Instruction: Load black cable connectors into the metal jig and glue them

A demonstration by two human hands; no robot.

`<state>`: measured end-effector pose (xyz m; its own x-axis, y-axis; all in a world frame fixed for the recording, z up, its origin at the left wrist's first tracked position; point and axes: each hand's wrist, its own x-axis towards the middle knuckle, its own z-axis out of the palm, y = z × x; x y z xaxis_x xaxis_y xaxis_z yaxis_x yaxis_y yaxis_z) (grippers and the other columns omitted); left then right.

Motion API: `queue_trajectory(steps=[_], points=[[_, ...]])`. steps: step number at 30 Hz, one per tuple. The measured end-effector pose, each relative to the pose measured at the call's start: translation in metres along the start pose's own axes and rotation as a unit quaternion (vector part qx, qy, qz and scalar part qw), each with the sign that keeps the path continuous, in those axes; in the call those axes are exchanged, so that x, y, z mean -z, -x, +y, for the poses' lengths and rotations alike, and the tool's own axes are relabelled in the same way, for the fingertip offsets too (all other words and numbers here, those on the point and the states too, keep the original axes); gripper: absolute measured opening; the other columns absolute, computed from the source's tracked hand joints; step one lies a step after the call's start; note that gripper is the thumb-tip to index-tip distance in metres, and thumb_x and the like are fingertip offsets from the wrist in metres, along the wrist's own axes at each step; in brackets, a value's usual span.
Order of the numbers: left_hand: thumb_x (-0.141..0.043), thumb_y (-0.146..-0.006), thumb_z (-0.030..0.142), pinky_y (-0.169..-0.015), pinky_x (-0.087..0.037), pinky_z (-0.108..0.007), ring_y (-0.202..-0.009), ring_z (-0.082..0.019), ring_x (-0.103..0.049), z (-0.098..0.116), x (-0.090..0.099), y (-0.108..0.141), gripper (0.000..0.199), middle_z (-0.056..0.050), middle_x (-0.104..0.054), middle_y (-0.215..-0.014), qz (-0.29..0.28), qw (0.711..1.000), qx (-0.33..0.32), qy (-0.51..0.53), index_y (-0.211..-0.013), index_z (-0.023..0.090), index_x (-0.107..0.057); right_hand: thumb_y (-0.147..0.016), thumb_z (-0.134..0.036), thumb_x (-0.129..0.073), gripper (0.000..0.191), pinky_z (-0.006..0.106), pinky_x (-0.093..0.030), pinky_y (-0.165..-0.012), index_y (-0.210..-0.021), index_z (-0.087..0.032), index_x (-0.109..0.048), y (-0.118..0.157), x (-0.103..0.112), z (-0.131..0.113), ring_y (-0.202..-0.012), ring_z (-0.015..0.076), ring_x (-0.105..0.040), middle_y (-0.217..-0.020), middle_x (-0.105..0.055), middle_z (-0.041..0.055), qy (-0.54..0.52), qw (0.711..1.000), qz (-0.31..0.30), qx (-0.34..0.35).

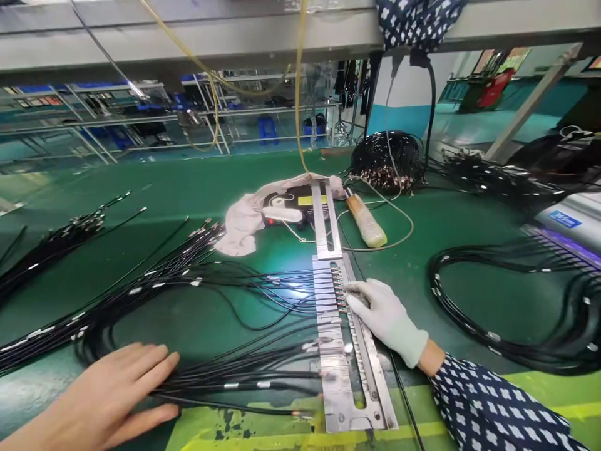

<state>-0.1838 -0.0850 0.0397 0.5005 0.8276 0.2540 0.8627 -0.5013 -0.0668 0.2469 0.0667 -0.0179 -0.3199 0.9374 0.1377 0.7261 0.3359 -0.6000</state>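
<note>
My left hand, bare, is spread at the lower left with thumb and fingers apart, beside a bundle of black cables. A white glove covers my right hand; its thumb and forefinger are pinched at the stripped cable ends in a slotted metal fixture. Several black cables lie side by side in the fixture's upper slots, with their tips over its central gap. Below, more cable ends rest loosely across the fixture's left plate. Exactly what sits between the right fingertips is partly hidden.
A slotted metal bar adjoins the fixture near a white cloth. A tool with a wrapped handle lies behind. Coiled cables and a silver device are at right. Yellow tape covers the front.
</note>
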Motion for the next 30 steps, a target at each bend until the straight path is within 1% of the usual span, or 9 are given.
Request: queue_trajectory(steps=[2, 4, 7, 10, 13, 18, 20, 22, 30], points=[[-0.051, -0.085, 0.066, -0.089, -0.043, -0.040, -0.091, -0.025, -0.062, -0.004, -0.006, -0.010, 0.047, -0.005, -0.071, -0.102, -0.035, 0.999, 0.012, 0.023, -0.107, 0.027, -0.064, -0.091, -0.036, -0.050, 0.024, 0.045, -0.044, -0.096, -0.105, -0.027, -0.068, 0.000, 0.001, -0.001, -0.101, 0.0255, -0.060, -0.098, -0.071, 0.0027, -0.007, 1.000, -0.003, 0.000], [-0.056, -0.085, 0.060, -0.093, -0.042, -0.038, -0.099, -0.024, -0.059, 0.007, -0.016, -0.024, 0.043, -0.004, -0.068, -0.109, -0.063, 0.995, 0.040, 0.072, -0.112, 0.027, -0.063, -0.092, -0.036, -0.050, 0.024, 0.043, -0.044, -0.095, -0.105, -0.027, -0.068, -0.001, 0.001, -0.002, -0.097, 0.0243, -0.060, -0.096, -0.071, 0.0022, -0.013, 1.000, -0.006, -0.001], [-0.054, -0.094, 0.039, -0.094, -0.043, -0.032, -0.108, -0.020, -0.056, 0.042, -0.036, -0.059, 0.031, -0.003, -0.063, -0.118, -0.112, 0.979, 0.057, 0.159, -0.123, 0.030, -0.054, -0.092, -0.036, -0.050, 0.024, 0.042, -0.043, -0.095, -0.107, -0.027, -0.066, -0.002, 0.002, -0.002, -0.100, 0.0238, -0.059, -0.097, -0.070, 0.0020, -0.017, 1.000, -0.008, -0.010], [-0.044, -0.098, 0.033, -0.096, -0.044, -0.036, -0.109, -0.021, -0.054, 0.080, -0.056, -0.104, 0.030, -0.006, -0.059, -0.119, -0.132, 0.957, 0.084, 0.242, -0.126, 0.027, -0.051, -0.091, -0.038, -0.051, 0.028, 0.041, -0.044, -0.094, -0.114, -0.026, -0.063, -0.001, 0.005, -0.003, -0.104, 0.0248, -0.058, -0.096, -0.068, 0.0030, -0.010, 1.000, -0.011, -0.025], [-0.038, -0.099, 0.029, -0.088, -0.046, -0.038, -0.098, -0.022, -0.054, 0.102, -0.065, -0.135, 0.023, -0.007, -0.059, -0.105, -0.153, 0.942, 0.105, 0.279, -0.110, 0.022, -0.056, -0.091, -0.039, -0.051, 0.031, 0.041, -0.047, -0.083, -0.119, -0.026, -0.060, 0.005, 0.013, -0.002, -0.088, 0.0245, -0.060, -0.079, -0.065, 0.0011, 0.005, 0.999, -0.012, -0.051], [-0.045, -0.095, 0.023, -0.068, -0.047, -0.024, -0.077, -0.014, -0.054, 0.103, -0.053, -0.142, 0.013, 0.001, -0.057, -0.084, -0.220, 0.904, 0.102, 0.352, -0.084, 0.022, -0.051, -0.092, -0.040, -0.049, 0.030, 0.034, -0.048, -0.071, -0.119, -0.028, -0.057, 0.016, 0.023, 0.010, -0.075, 0.0197, -0.059, -0.075, -0.061, -0.0015, -0.059, 0.993, -0.010, -0.101], [-0.043, -0.097, 0.024, -0.066, -0.046, -0.022, -0.075, -0.013, -0.055, 0.099, -0.048, -0.146, 0.012, 0.001, -0.058, -0.082, -0.206, 0.894, 0.109, 0.383, -0.089, 0.023, -0.051, -0.092, -0.039, -0.049, 0.029, 0.033, -0.048, -0.067, -0.117, -0.027, -0.058, 0.014, 0.023, 0.015, -0.071, 0.0188, -0.058, -0.074, -0.059, -0.0015, -0.097, 0.990, -0.012, -0.104], [-0.040, -0.099, 0.024, -0.072, -0.047, -0.024, -0.082, -0.014, -0.056, 0.097, -0.048, -0.158, 0.012, 0.000, -0.060, -0.089, -0.144, 0.906, 0.101, 0.385, -0.098, 0.023, -0.052, -0.092, -0.036, -0.049, 0.028, 0.033, -0.048, -0.068, -0.116, -0.026, -0.059, 0.009, 0.021, 0.019, -0.071, 0.0187, -0.058, -0.074, -0.059, -0.0014, -0.113, 0.988, -0.007, -0.103], [-0.039, -0.098, 0.015, -0.069, -0.043, -0.030, -0.079, -0.018, -0.051, 0.117, -0.089, -0.191, 0.020, -0.006, -0.060, -0.093, -0.045, 0.971, -0.077, 0.223, -0.110, 0.017, -0.055, -0.092, -0.029, -0.053, 0.022, 0.034, -0.047, -0.076, -0.112, -0.028, -0.063, -0.003, 0.024, 0.018, -0.079, 0.0191, -0.059, -0.076, -0.063, -0.0019, -0.100, 0.993, 0.001, -0.068]])
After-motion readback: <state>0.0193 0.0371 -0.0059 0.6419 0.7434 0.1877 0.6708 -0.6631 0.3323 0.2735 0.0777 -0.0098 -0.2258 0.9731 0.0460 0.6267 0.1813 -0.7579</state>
